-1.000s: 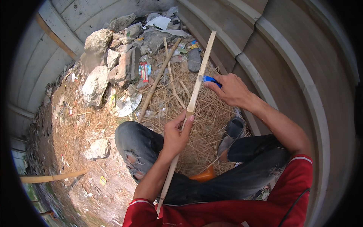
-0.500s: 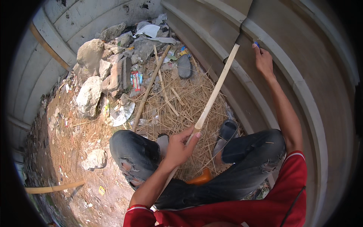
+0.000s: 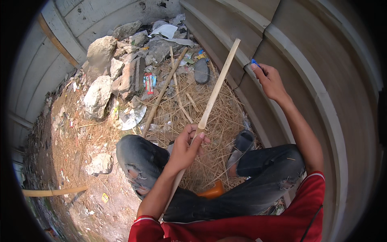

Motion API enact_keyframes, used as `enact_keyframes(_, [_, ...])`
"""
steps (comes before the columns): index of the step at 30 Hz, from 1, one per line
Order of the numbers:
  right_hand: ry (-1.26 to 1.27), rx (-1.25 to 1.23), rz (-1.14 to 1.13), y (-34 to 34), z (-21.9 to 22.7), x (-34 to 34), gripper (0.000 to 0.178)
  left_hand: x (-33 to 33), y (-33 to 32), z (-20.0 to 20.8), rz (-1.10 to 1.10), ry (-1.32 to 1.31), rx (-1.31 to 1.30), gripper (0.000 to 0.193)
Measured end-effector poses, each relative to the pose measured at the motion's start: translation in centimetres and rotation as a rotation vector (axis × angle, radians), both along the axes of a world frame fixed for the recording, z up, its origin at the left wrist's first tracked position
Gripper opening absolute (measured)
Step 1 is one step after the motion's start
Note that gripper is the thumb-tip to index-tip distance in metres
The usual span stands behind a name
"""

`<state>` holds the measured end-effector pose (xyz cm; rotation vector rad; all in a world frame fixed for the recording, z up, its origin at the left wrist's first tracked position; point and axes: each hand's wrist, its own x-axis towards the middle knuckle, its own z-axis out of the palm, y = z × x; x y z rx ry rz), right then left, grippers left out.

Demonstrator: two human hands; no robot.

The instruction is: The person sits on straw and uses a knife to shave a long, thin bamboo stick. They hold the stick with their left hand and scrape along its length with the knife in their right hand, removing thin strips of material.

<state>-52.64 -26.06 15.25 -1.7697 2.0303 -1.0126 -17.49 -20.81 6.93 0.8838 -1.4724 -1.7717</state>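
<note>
I'm in a rough, littered outdoor yard corner: sunlit dirt (image 3: 125, 203) left of my left hand (image 3: 186, 150), straw-like slivers (image 3: 221, 115) beneath it, rubble (image 3: 98, 97) and wrappers (image 3: 149, 83) beyond, a pale panelled wall (image 3: 115, 18) behind those, ribbed sheeting (image 3: 310, 72) beside my right hand (image 3: 269, 82).

The left grip (image 3: 185, 149) is held between the bent, parted knees (image 3: 135, 146), thumb on top and fingers curled. The left forearm (image 3: 158, 191) is slanted forward and inward. The right grip (image 3: 272, 82) is held farther forward, well apart from the left, fingers folded and thumb extended; the right forearm (image 3: 303, 127) is angled steeply.
</note>
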Motion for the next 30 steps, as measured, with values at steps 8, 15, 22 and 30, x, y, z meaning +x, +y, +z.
enact_keyframes(8, [0.062, 0.212, 0.449, 2.0, 0.8, 8.1, 0.05, 0.8, -1.0, 1.7, -0.07, -0.072, 0.069, 0.033])
enact_keyframes(15, [0.11, 0.345, 0.628, 4.2, -3.9, 14.3, 0.044, 0.3, -1.1, 0.1, 0.046, -0.216, -0.111, 0.032])
enact_keyframes(22, [0.423, 0.106, 0.565, 1.2, -5.0, 12.3, 0.051, -0.2, -1.7, -0.7, 0.123, -0.326, -0.235, 0.039])
enact_keyframes(30, [0.39, 0.194, 0.213, -2.0, -2.9, 6.6, 0.055, -0.2, 0.1, 0.0, 0.035, -0.366, -0.247, 0.041])
